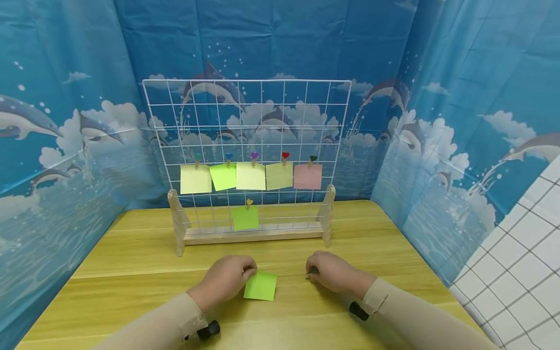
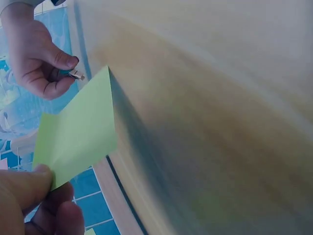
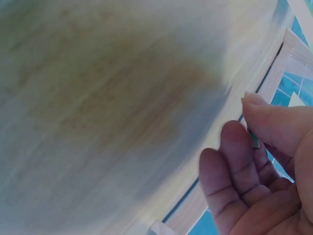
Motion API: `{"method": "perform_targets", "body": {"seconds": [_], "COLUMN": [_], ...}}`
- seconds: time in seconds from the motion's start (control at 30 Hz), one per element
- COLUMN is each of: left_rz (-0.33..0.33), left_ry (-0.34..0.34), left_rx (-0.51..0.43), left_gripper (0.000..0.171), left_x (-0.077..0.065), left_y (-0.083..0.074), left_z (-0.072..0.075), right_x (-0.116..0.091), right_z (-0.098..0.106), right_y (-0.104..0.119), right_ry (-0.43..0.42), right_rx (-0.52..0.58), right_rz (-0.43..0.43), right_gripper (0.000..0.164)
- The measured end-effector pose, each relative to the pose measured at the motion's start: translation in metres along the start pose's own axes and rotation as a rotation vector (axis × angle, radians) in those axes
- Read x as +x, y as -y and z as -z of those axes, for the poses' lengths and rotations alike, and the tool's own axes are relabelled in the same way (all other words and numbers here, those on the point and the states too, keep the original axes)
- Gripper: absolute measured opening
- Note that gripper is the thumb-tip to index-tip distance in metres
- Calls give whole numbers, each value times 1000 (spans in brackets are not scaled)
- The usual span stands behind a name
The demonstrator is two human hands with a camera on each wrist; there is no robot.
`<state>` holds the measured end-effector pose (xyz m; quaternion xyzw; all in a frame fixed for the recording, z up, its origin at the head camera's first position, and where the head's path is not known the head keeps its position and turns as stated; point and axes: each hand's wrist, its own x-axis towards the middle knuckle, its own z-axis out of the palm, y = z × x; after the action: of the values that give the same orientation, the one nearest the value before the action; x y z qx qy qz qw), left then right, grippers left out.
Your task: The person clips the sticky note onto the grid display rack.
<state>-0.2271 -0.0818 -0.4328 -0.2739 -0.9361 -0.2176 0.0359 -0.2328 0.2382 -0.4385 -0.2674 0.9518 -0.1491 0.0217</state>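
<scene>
My left hand (image 1: 225, 279) pinches a bright green sticky note (image 1: 261, 286) by one corner between thumb and fingers. The note stands out over the table to the right of that hand, and the left wrist view shows it slightly bent. Across from it, my right hand (image 1: 333, 271) holds a small wooden clothespin (image 2: 77, 75) with a bit of teal green on it. Its fingers cover most of the clothespin, whose tip shows past the thumb in the left wrist view. Note and clothespin are apart.
Behind the hands stands a white wire grid (image 1: 261, 104) in a wooden base (image 1: 253, 238). Several notes hang in a row on heart-topped clothespins, including a pink note (image 1: 308, 177). Lower down hangs another green note (image 1: 246, 218). Dolphin-print curtains (image 1: 306, 39) surround the wooden table (image 1: 144, 272).
</scene>
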Motion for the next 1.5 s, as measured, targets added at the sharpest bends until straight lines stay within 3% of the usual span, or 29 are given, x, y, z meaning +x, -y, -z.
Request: {"method": "perform_targets", "body": {"seconds": [0.53, 0.87, 1.1, 1.5], "left_rz": [73, 83, 100, 148], "left_ry": [-47, -80, -125, -197], "left_rx": [-88, -148, -138, -148], "left_gripper": [15, 16, 20, 29], "left_x": [29, 54, 73, 102], "left_y": [-1, 1, 0, 5], "left_z": [7, 8, 9, 15], "right_x": [0, 3, 5, 9], "right_z": [5, 9, 14, 20], "right_y": [-4, -2, -1, 5], "right_ry": [-105, -148, -189, -234], "right_rx": [10, 1, -4, 59], "right_rz": [11, 21, 27, -105], "right_gripper": [5, 15, 20, 25]}}
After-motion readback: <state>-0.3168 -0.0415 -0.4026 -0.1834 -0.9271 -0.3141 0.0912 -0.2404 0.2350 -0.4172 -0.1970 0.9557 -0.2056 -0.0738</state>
